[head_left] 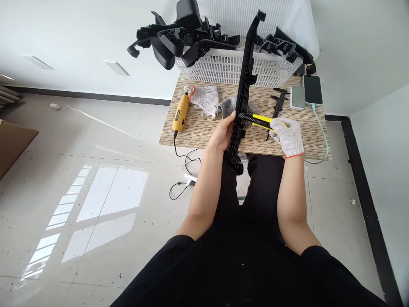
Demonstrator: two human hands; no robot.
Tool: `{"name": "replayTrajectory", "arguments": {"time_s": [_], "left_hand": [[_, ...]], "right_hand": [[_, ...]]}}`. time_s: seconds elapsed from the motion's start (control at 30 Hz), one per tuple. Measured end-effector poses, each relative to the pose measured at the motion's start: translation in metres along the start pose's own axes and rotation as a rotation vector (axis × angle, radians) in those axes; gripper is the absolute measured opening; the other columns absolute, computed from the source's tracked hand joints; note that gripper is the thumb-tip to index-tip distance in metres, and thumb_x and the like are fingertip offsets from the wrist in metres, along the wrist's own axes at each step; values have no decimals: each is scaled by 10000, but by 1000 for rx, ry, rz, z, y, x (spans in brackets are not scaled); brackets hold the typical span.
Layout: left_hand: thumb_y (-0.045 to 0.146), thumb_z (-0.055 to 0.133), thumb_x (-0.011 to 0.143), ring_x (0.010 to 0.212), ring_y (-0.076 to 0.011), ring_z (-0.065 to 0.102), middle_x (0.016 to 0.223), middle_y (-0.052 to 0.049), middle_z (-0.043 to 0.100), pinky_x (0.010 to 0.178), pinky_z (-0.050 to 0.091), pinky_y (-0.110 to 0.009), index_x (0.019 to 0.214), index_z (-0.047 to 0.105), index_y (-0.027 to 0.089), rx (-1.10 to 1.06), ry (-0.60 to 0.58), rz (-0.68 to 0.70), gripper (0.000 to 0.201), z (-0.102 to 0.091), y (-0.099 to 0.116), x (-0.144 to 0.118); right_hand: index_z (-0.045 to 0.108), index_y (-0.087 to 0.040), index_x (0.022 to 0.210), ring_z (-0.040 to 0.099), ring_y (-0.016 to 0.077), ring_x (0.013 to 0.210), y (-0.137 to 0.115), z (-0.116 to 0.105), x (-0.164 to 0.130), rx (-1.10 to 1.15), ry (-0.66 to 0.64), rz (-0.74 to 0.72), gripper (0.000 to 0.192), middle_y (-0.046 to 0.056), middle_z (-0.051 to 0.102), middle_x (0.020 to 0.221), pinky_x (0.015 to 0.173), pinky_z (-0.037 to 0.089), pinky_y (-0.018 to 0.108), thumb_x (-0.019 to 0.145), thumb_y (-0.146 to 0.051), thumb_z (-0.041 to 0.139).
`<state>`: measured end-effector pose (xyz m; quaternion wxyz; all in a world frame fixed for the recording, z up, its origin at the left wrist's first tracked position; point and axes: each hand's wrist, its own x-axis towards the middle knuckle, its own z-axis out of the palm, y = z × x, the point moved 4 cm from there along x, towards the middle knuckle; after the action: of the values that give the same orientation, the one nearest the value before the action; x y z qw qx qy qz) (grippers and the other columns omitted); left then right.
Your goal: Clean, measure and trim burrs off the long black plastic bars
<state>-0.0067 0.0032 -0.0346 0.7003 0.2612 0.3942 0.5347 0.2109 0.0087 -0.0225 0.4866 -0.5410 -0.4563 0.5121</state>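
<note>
A long black plastic trim piece (244, 91) stands lengthwise before me, its near end reaching past the table's front edge. My bare left hand (221, 133) grips its left side, fingers partly hidden behind it. In a white knit glove with an orange cuff, my right hand (286, 135) is closed around a yellow and black utility knife (263, 121). The knife's dark blade points left and meets the trim piece's right edge beside my left fingertips; whether it cuts in cannot be made out. Beneath lies a grey cloth (228, 106), partly covered by the trim piece.
Behind, a white plastic basket (220, 68) holds several black plastic parts (179, 36). On the wood-patterned table (169, 134) lie a yellow corded power tool (181, 113), a knit glove (206, 97), a black caliper (280, 102) and a phone (312, 89) on a green cable.
</note>
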Motion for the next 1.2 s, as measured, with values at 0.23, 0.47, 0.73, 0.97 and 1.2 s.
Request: {"name": "replayTrajectory", "arguments": {"time_s": [0.23,0.47,0.73,0.97,1.2], "left_hand": [[389,608,931,833,-176,718,829,-4,718,702,580,-279,982,672,234,-17,-24,-8,175,-2,-1,1],[392,606,928,819,-176,722,806,6,715,695,579,-277,1027,677,247,-24,-26,-9,189,-4,-1,4],[419,553,950,963,-200,745,881,-23,762,788,600,-288,1019,666,234,-29,-114,-29,227,2,-1,3],[445,577,942,1009,-224,742,966,-38,768,828,607,-330,996,659,224,-14,-107,-21,242,-2,-3,4],[433,544,956,1025,-201,730,964,-27,759,856,597,-312,977,656,233,12,-79,15,230,-1,-2,2]], "right_hand": [[734,-183,771,492,50,442,-2,0,-2,-38,13,-12,256,-35,563,530,381,341,147,691,-411,818],[741,-175,771,504,60,437,-4,1,-5,-54,-1,-4,275,-24,567,508,366,314,146,691,-428,814],[718,-168,708,481,56,420,-3,1,-6,-45,0,-17,330,-22,554,496,361,304,154,675,-474,837],[723,-168,731,509,66,419,0,1,-7,-68,-18,11,323,-21,562,508,344,304,153,664,-453,860],[729,-161,745,539,76,434,2,-1,-7,-37,20,1,290,-21,557,510,345,314,148,677,-413,855]]}}
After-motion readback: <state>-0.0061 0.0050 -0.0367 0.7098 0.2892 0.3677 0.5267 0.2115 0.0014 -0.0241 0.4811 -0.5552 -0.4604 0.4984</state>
